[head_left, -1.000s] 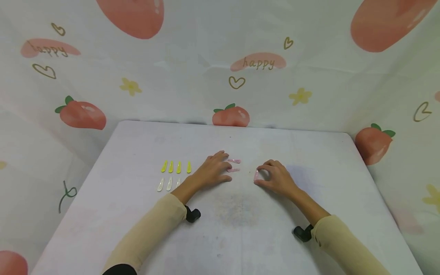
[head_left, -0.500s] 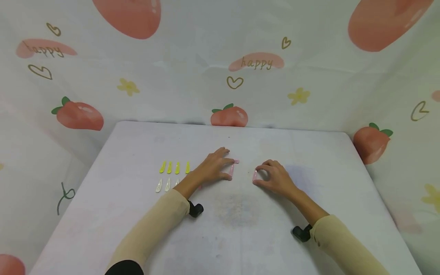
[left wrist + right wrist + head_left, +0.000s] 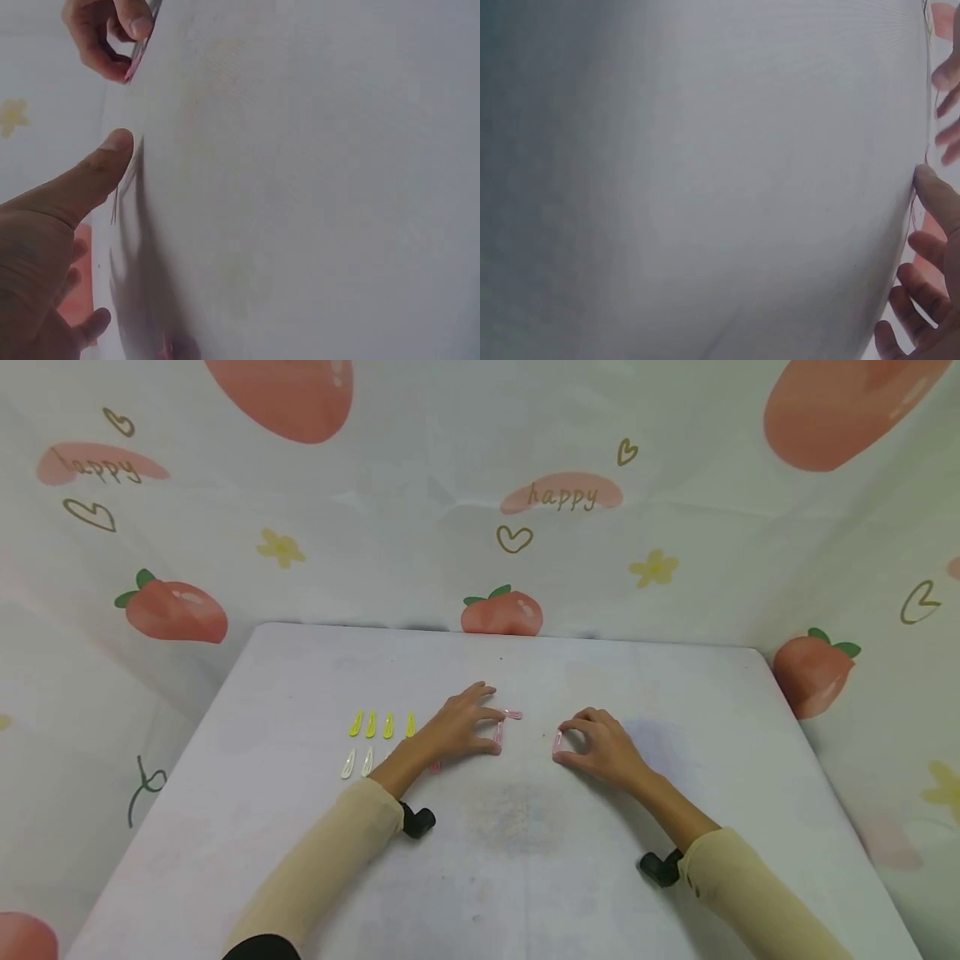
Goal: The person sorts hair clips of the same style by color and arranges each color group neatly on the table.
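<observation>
My left hand holds a pink snap hair clip upright between thumb and index finger, its other fingers spread. A second pink hair clip lies crosswise just beyond that fingertip. Further right, my right hand pinches another pink hair clip between thumb and index finger. In the left wrist view this clip shows edge-on at the tabletop. Left of the left hand, several yellow hair clips form a row, with white hair clips in front, partly hidden by the forearm.
Another pink clip peeks out beside the left wrist. Everything lies on a white-covered table. A white cloth with printed peaches hangs behind its far edge. Each wrist carries a small black camera.
The left hand's pink clip has turned from lying crosswise to pointing toward the far edge, then shifted slightly left. The right hand stays in place with its clip.
</observation>
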### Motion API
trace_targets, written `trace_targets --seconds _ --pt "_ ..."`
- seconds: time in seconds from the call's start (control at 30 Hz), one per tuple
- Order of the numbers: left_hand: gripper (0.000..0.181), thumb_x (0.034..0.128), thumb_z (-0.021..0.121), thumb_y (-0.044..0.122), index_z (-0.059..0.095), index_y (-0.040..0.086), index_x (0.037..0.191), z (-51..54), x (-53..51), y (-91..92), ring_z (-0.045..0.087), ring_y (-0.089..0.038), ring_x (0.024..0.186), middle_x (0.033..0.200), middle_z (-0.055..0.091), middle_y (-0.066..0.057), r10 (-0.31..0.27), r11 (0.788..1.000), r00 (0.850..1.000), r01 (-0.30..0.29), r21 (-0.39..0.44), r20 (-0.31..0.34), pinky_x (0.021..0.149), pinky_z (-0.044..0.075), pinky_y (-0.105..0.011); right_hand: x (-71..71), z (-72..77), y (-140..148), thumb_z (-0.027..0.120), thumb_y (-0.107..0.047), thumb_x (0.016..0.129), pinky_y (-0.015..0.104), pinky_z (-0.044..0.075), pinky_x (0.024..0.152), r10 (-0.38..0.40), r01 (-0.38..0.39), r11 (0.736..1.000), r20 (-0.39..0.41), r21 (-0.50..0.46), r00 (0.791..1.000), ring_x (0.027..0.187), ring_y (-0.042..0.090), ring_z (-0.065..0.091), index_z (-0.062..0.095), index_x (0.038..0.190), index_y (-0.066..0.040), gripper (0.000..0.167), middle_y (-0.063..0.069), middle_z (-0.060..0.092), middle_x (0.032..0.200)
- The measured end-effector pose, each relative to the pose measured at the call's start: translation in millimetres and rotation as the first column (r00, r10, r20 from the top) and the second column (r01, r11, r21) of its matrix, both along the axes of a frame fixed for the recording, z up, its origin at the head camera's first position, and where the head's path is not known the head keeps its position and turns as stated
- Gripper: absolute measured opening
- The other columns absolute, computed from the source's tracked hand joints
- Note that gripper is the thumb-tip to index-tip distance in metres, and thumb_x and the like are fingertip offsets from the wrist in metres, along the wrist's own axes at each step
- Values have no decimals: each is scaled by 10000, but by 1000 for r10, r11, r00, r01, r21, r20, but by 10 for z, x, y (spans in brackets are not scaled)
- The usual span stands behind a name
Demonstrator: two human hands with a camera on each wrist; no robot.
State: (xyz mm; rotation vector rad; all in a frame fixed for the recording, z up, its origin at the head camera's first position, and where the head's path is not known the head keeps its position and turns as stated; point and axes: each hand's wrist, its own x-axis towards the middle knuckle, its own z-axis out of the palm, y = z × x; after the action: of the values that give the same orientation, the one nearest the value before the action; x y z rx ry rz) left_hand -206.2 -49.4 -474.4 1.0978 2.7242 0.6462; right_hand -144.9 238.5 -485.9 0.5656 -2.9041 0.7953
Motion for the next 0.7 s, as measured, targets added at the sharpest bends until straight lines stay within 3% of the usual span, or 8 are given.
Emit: trace_targets --seconds 0.4,0.7 --pt "520 754 863 379 743 72 1156 16 302 -554 297 -379 1448 1439 503 -181 36 999 999 -36 -1 -28 1086 342 -590 -14 -4 9 871 -334 763 471 478 879 14 -14 1000 -1 -5 1000 1035 275 553 747 1076 -113 403 51 630 1049" --pt "514 748 865 363 746 56 1143 -46 401 -727 355 -407 1409 1395 536 -199 42 997 996 -37 63 -82 1050 375 -600 -26 21 0 871 -338 763 459 483 861 29 -29 1000 8 6 1000 1016 262 553 753 1084 -96 418 55 633 1056"
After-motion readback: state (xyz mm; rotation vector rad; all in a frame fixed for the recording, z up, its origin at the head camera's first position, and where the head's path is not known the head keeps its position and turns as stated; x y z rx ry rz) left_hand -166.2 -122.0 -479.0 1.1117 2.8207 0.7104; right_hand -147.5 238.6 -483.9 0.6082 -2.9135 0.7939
